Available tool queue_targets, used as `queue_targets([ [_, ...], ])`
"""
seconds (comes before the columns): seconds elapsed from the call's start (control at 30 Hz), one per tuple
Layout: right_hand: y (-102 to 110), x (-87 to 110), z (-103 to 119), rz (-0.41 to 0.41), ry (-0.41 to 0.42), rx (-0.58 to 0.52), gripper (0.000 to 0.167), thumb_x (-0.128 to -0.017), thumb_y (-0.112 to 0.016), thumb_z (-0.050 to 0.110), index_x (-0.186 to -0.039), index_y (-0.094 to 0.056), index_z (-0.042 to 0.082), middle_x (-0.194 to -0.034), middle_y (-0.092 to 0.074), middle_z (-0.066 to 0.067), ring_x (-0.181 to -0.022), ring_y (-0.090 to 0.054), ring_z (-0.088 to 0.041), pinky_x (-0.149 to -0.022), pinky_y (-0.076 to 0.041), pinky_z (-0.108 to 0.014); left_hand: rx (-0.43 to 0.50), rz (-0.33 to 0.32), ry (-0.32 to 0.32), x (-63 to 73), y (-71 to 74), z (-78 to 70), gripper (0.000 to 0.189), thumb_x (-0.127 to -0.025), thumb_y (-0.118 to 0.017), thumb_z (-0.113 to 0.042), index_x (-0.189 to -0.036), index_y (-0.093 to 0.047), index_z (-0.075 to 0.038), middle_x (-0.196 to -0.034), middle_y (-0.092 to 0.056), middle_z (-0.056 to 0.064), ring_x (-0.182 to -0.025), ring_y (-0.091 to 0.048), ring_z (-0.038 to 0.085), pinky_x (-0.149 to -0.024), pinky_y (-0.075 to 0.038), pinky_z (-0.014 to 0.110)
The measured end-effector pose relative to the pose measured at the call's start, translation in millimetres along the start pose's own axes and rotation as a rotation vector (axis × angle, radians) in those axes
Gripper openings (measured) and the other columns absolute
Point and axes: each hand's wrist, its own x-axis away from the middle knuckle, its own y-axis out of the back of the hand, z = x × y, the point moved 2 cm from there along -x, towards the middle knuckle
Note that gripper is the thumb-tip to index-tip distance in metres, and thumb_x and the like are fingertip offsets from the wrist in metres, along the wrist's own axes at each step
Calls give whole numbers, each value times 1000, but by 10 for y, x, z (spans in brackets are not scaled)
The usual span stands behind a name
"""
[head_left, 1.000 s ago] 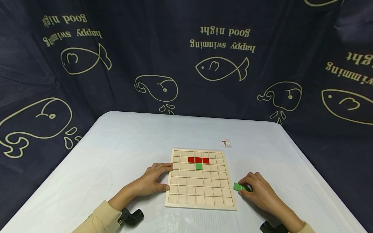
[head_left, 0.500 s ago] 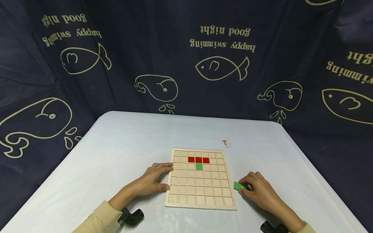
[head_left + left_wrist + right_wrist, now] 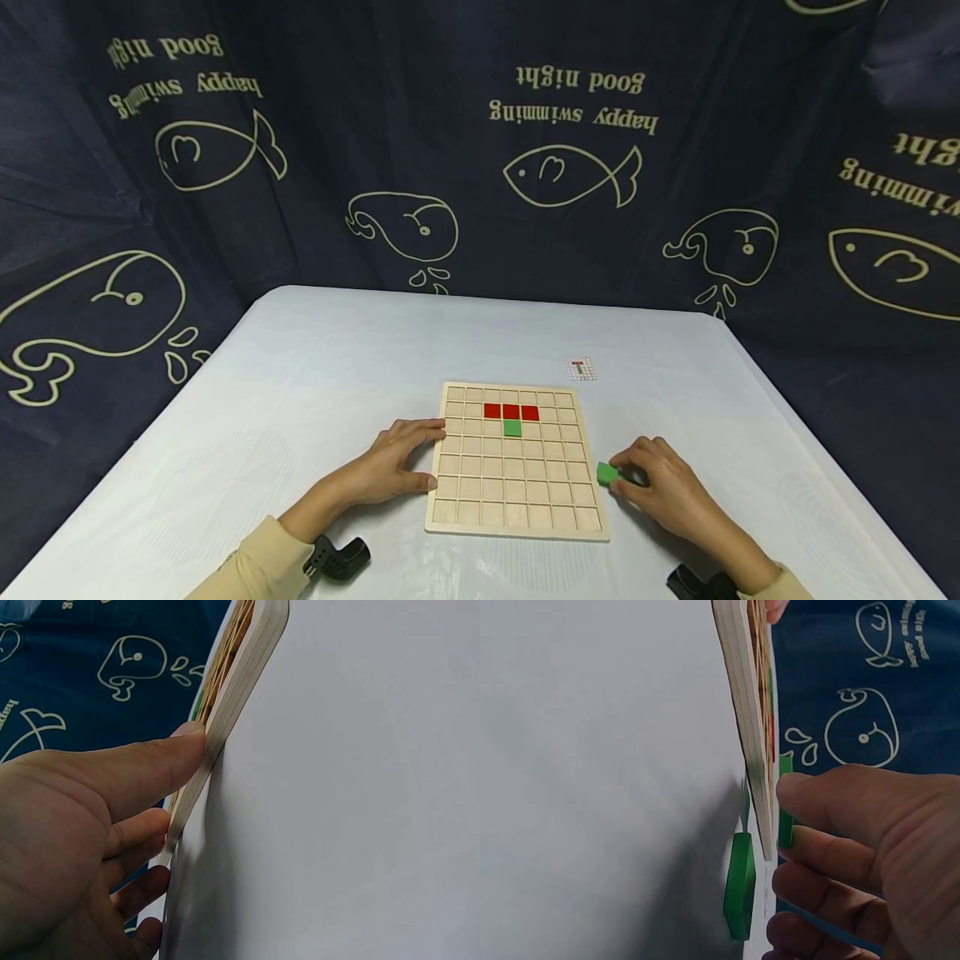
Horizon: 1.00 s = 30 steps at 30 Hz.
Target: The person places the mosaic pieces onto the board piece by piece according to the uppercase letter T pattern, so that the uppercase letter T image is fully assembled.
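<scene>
My left hand [image 3: 393,467] rests against the left edge of a wooden grid board [image 3: 480,517], thumb and fingertips touching its side. In the left wrist view, the thumb [image 3: 161,761] presses on the rim of the board. Three red tiles [image 3: 511,412] sit in a row on the board, with one green tile [image 3: 512,428] under the middle one. Right of the board, my right hand [image 3: 667,487] pinches a green tile [image 3: 786,802] between thumb and forefinger. A second loose green tile [image 3: 739,885] lies on the table below that hand.
A small printed card [image 3: 581,369] with a red-and-green T pattern lies beyond the board's far right corner. White cloth [image 3: 360,350] covers the table. A dark blue fish-printed curtain [image 3: 480,250] surrounds it at the back and sides.
My right hand has shifted slightly left and away from me, bringing the pinched green tile up beside the board's right edge. The left hand and board have stayed put.
</scene>
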Motion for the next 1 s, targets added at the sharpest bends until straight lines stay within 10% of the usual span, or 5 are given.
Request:
queue_targets([
  [1.0, -53, -349, 295, -49, 187, -56, 19, -72, -78, 15, -90, -71, 15, -83, -59, 7, -79, -48, -10, -65, -41, -23, 1, 4, 5, 4, 4, -12, 63, -80, -73, -30, -134, -49, -7, -149, -39, 6, -132, -36, 29, -103, -25, 55],
])
